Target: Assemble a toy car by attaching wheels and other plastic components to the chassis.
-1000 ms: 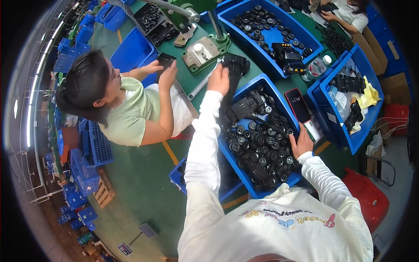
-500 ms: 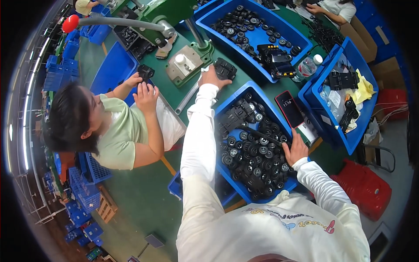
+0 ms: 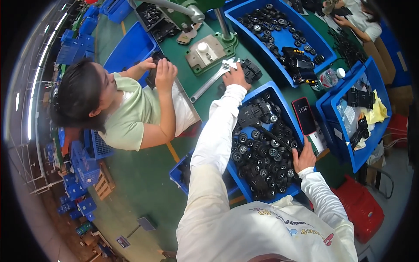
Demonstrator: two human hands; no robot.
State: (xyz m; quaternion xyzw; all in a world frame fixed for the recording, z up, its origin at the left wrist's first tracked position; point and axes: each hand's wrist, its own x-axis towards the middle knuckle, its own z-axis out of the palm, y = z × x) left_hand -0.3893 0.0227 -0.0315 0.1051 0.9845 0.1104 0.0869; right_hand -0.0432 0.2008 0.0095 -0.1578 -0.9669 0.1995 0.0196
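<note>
On the green bench, my left hand (image 3: 235,77) lies beside a black toy-car chassis (image 3: 251,70), its fingers apart near the head of a large silver wrench (image 3: 209,86). Whether they touch the chassis is hard to see. My right hand (image 3: 304,157) rests with outstretched fingers on the right rim of a blue bin (image 3: 247,188). Loose black toy wheels (image 3: 262,161) fill this bin, with a black chassis (image 3: 252,114) on top at its far end. A thin black strip (image 3: 270,136) lies across the wheels, its end near my right thumb.
A green press (image 3: 211,52) stands beyond the wrench. At left, a co-worker (image 3: 131,109) handles a black part. Another blue bin (image 3: 244,26) holds wheels and a black toy truck (image 3: 301,65). A phone (image 3: 304,115), a bottle (image 3: 329,78) and a cluttered bin (image 3: 345,135) are at right.
The whole view has shifted, so the bench sits further right. My left hand has drawn slightly nearer, its thumb no longer stretched over the chassis. The co-worker's hands have come together on the black part.
</note>
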